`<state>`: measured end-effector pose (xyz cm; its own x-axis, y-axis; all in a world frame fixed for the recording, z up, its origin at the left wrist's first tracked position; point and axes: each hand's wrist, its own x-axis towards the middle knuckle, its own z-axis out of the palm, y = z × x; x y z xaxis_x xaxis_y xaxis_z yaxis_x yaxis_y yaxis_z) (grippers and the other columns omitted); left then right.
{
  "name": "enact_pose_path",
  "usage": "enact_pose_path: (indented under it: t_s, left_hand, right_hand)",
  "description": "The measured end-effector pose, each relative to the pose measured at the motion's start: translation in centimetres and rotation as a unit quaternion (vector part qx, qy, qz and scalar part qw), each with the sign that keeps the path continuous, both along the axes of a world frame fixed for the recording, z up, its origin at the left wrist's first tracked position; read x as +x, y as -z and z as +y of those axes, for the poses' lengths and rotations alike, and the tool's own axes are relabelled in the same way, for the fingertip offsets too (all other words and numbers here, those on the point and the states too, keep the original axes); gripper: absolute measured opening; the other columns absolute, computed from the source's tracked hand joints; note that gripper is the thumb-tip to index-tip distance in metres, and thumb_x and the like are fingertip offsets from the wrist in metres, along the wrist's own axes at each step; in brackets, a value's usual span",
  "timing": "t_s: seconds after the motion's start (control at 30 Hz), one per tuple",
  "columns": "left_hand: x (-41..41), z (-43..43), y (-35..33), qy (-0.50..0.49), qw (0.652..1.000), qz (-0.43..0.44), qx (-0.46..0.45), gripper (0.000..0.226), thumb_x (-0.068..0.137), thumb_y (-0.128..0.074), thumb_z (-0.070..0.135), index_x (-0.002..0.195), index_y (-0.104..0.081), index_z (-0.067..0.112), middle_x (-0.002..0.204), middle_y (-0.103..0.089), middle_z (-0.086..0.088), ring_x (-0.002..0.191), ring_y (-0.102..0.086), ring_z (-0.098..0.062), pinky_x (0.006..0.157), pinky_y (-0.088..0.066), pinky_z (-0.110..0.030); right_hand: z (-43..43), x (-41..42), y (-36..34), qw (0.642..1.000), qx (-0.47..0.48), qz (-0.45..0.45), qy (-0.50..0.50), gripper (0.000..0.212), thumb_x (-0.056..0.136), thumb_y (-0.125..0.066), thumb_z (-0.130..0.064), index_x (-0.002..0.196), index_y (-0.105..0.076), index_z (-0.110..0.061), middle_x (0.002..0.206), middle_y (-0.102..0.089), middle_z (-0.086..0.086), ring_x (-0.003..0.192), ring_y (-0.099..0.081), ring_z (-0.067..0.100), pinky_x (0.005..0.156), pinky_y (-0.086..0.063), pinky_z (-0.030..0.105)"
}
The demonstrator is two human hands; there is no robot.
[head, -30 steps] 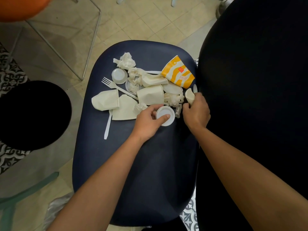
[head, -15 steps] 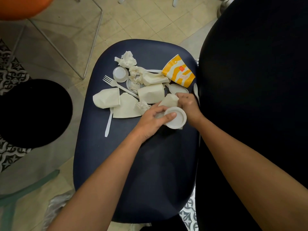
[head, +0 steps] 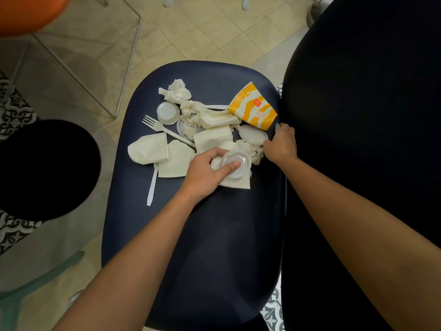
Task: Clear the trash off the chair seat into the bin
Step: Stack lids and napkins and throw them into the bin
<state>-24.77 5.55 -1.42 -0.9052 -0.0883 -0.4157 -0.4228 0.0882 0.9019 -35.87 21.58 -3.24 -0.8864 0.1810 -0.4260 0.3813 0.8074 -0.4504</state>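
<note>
On the navy chair seat (head: 210,247) lies a heap of trash: crumpled tissues (head: 177,91), flattened paper cups (head: 148,149), a white plastic fork (head: 155,125), a knife (head: 152,185), small plastic cups (head: 167,112) and a yellow-striped paper bag (head: 254,106). My left hand (head: 205,173) grips a small clear plastic cup (head: 236,163) together with a folded paper piece (head: 238,183) under it. My right hand (head: 281,144) rests curled at the seat's right edge, touching crumpled tissue (head: 253,151) and a plastic lid (head: 253,136); a white utensil tip (head: 277,127) pokes out above it. The black bin (head: 45,168) stands on the floor to the left.
The chair's black backrest (head: 362,139) fills the right side. An orange chair (head: 23,13) with wire legs (head: 128,60) stands at the top left on the tiled floor. A patterned rug (head: 12,111) lies under the bin.
My right hand passed its paper piece to my left hand, then moved back to the seat's right edge. My left hand now holds the small cup and paper together.
</note>
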Motion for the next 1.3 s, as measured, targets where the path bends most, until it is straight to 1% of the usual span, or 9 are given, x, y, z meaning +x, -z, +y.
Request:
enact_pose_path:
  t_s: [0.13, 0.3, 0.47, 0.6, 0.67, 0.83, 1.0, 1.13, 1.3]
  left_hand:
    - [-0.6, -0.4, 0.4, 0.013, 1.0, 0.001, -0.014, 0.014, 0.077, -0.074, 0.032, 0.087, -0.064, 0.03, 0.091, -0.067, 0.006, 0.089, -0.061, -0.014, 0.088, -0.049, -0.035]
    - [-1.0, -0.5, 0.7, 0.004, 1.0, -0.007, -0.014, 0.017, 0.076, -0.074, 0.034, 0.088, -0.064, 0.027, 0.091, -0.066, 0.007, 0.089, -0.06, -0.012, 0.087, -0.047, -0.031]
    - [-1.1, -0.3, 0.8, 0.011, 1.0, -0.002, -0.018, 0.013, 0.079, -0.073, 0.03, 0.088, -0.063, 0.026, 0.091, -0.066, 0.009, 0.091, -0.059, -0.011, 0.089, -0.046, -0.031]
    - [-1.3, -0.3, 1.0, 0.004, 1.0, 0.0, -0.017, 0.022, 0.073, -0.071, 0.038, 0.091, -0.065, 0.026, 0.093, -0.067, 0.009, 0.094, -0.06, -0.012, 0.089, -0.047, -0.03]
    - [-1.3, -0.3, 1.1, 0.006, 1.0, -0.003, -0.011, 0.022, 0.077, -0.072, 0.033, 0.094, -0.065, 0.022, 0.094, -0.067, 0.008, 0.094, -0.06, -0.013, 0.091, -0.047, -0.032]
    - [-1.2, 0.1, 1.3, 0.005, 1.0, -0.009, 0.0, 0.025, 0.081, -0.072, 0.023, 0.101, -0.058, 0.019, 0.099, -0.062, 0.005, 0.095, -0.057, -0.013, 0.091, -0.046, -0.031]
    - [-0.8, 0.1, 1.1, -0.001, 1.0, -0.021, 0.014, 0.032, 0.073, -0.07, 0.035, 0.094, -0.047, 0.033, 0.11, -0.061, -0.004, 0.102, -0.056, -0.016, 0.091, -0.045, -0.03]
    - [-0.2, -0.1, 0.9, -0.012, 0.999, -0.038, 0.019, 0.038, 0.083, -0.07, 0.022, 0.106, -0.041, 0.031, 0.115, -0.063, -0.008, 0.104, -0.059, -0.019, 0.092, -0.047, -0.031]
    - [0.5, -0.6, 0.8, -0.026, 0.998, -0.048, 0.037, 0.054, 0.079, -0.074, 0.021, 0.123, -0.044, 0.031, 0.119, -0.063, -0.001, 0.111, -0.059, -0.015, 0.099, -0.046, -0.031]
  right_hand:
    - [0.0, -0.6, 1.1, 0.999, 0.001, -0.034, -0.022, 0.065, 0.089, -0.052, 0.001, 0.147, -0.025, -0.005, 0.148, -0.03, 0.015, 0.135, -0.035, 0.03, 0.108, -0.035, 0.034]
    - [0.0, -0.4, 1.5, 0.998, 0.047, 0.003, -0.042, 0.064, 0.086, -0.056, 0.005, 0.143, -0.029, -0.004, 0.144, -0.033, 0.017, 0.131, -0.039, 0.031, 0.106, -0.037, 0.034]
    - [0.5, -0.2, 2.4, 0.988, 0.121, -0.009, -0.094, 0.056, 0.086, -0.058, 0.005, 0.137, -0.034, 0.002, 0.139, -0.034, 0.019, 0.118, -0.051, 0.035, 0.096, -0.045, 0.036]
    - [0.6, 0.5, 3.2, 0.983, 0.157, 0.007, -0.099, 0.039, 0.09, -0.053, 0.003, 0.127, -0.039, 0.002, 0.133, -0.04, 0.02, 0.113, -0.054, 0.036, 0.089, -0.047, 0.039]
    - [0.7, 0.9, 3.5, 0.981, 0.164, 0.014, -0.102, 0.037, 0.091, -0.051, 0.002, 0.126, -0.039, 0.001, 0.131, -0.042, 0.02, 0.111, -0.054, 0.036, 0.085, -0.048, 0.04]
    - [1.4, 1.5, 3.8, 0.973, 0.167, 0.033, -0.157, 0.028, 0.095, -0.05, -0.008, 0.121, -0.043, -0.001, 0.127, -0.043, 0.018, 0.11, -0.05, 0.031, 0.077, -0.044, 0.037]
    - [2.0, 2.7, 3.6, 0.959, 0.178, 0.096, -0.199, 0.022, 0.1, -0.041, -0.017, 0.116, -0.047, -0.003, 0.123, -0.045, 0.015, 0.111, -0.044, 0.028, 0.07, -0.034, 0.029]
    - [1.9, 3.7, 3.4, 0.951, 0.172, 0.142, -0.213, 0.019, 0.1, -0.04, -0.014, 0.11, -0.051, -0.002, 0.117, -0.049, 0.014, 0.107, -0.046, 0.028, 0.067, -0.033, 0.029]
    - [1.9, 4.8, 2.8, 0.951, 0.136, 0.186, -0.206, 0.014, 0.095, -0.047, -0.01, 0.099, -0.056, 0.0, 0.105, -0.055, 0.015, 0.1, -0.049, 0.029, 0.065, -0.038, 0.033]
